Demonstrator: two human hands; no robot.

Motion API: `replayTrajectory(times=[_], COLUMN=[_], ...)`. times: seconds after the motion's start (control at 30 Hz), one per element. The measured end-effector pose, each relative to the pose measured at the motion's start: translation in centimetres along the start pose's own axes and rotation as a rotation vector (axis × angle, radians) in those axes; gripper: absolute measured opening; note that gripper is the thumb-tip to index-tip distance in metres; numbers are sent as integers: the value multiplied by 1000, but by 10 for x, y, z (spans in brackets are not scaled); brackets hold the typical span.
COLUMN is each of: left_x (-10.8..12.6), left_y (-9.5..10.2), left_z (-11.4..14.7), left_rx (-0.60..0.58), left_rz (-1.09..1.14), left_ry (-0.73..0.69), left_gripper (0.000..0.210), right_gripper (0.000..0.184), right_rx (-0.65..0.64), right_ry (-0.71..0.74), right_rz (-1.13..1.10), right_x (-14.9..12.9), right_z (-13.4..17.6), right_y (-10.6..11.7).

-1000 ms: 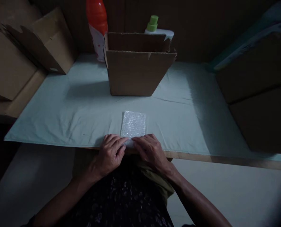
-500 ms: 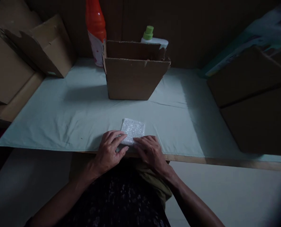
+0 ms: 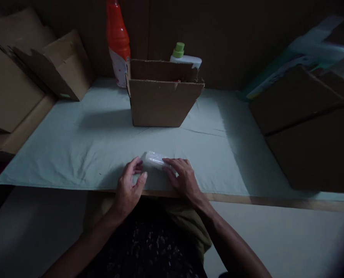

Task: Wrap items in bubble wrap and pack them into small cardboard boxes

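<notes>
A small, clear roll or fold of bubble wrap [image 3: 155, 159] lies on the pale green cloth near the table's front edge. My right hand [image 3: 183, 175] grips its right end, fingers on top and thumb on the near side. To the left of the wrap is my left hand [image 3: 131, 183], its thumb and fingers spread apart with nothing in between. The left fingertips are close to the wrap's left end; whether they touch it I cannot tell. What may be inside the wrap is hidden.
Behind the wrap stands an open cardboard box [image 3: 163, 102]. An orange bottle [image 3: 118, 38] and a white bottle with a green cap [image 3: 186, 58] are behind it. More cardboard boxes [image 3: 307, 146] flank the right, beside a green spray bottle [image 3: 282, 65]; others [image 3: 64, 61] stand left.
The bubble wrap went from a flat square to a narrow, long shape, seemingly rolled or tipped up. My left hand came off it and opened, while my right hand stayed at its right end.
</notes>
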State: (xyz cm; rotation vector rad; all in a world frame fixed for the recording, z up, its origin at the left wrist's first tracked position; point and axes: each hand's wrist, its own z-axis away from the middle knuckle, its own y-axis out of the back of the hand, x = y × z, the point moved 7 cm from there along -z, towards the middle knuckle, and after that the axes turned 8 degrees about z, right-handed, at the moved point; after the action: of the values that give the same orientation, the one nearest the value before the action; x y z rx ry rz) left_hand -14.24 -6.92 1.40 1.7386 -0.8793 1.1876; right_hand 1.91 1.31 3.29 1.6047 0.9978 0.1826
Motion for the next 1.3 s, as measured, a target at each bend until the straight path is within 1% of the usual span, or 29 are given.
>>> replayTrajectory(times=[0.07,0.13,0.2,0.23,0.3,0.33,0.37,0.43,0.47,0.5,0.53,0.57,0.6,0.67,0.73,0.77,0.8,0.83,0.87,0.9,0.93,1.0,1.1,1.17,1.23,1.27,1.3], left_x=[-8,-11,-11,-9,0,5,9,17,20,25,32,43,56,86,110,118,121,122,120,117,114,106,95,87,82,79,78], left_y=[-7,-14,-19,-21,-26,-29,-33,-42,-46,-48,-46,-40,-30,-4,18,26,30,34,35,35,34,31,28,27,27,27,27], left_z=[10,13,9,7,3,3,3,4,3,0,-8,-20,-36,-76,-120,-142,-161,-177,-187,-192,-191,-179,-161,-158,-159,-159,-160], left_rx=[-52,-83,-95,-108,-158,-192,-233,-338,-398,-443,-452,-417,-340,-102,75,125,146,165,169,172,180,217,275,262,234,223,216], left_rz=[247,403,428,402,312,263,217,125,77,23,-40,-112,-190,-347,-466,-509,-537,-551,-560,-563,-564,-576,-598,-576,-524,-500,-480], left_ry=[146,234,285,291,248,205,155,58,6,-60,-146,-255,-374,-602,-724,-751,-753,-750,-745,-751,-768,-817,-832,-809,-804,-805,-808], left_gripper=[53,57,62,66,70,71,72,73,74,76,77,77,76,71,64,63,61,53,43,33,25,17,19,22,22,21,20], right_gripper=[24,23,28,37,61,68,67,47,38,34,33,33,32,30,29,28,27,26,26,28,31,32,25,27,29,29,27], right_rx=[-15,-49,-55,-49,-84,-125,-163,-194,-182,-160,-142,-136,-144,-183,-224,-223,-199,-161,-114,-64,-15,81,275,428,564,609,629], right_ry=[-47,-46,-52,-64,-87,-93,-92,-91,-91,-90,-88,-90,-99,-142,-187,-200,-209,-220,-235,-249,-256,-250,-209,-197,-161,-126,-87], right_rz=[-172,-291,-339,-356,-414,-455,-494,-542,-550,-551,-546,-537,-523,-486,-454,-444,-440,-442,-445,-447,-448,-447,-411,-322,-194,-128,-64], right_x=[-3,-9,-10,-8,-3,-1,1,3,5,7,9,11,14,20,25,28,30,34,37,42,46,52,54,51,44,40,36], right_z=[3,9,13,14,13,12,11,8,6,5,4,4,4,3,1,-1,-4,-7,-11,-15,-19,-31,-59,-83,-109,-123,-137], right_y=[-2,-1,5,10,17,19,20,22,24,26,28,31,33,38,45,50,57,65,74,83,94,117,159,185,206,212,216])
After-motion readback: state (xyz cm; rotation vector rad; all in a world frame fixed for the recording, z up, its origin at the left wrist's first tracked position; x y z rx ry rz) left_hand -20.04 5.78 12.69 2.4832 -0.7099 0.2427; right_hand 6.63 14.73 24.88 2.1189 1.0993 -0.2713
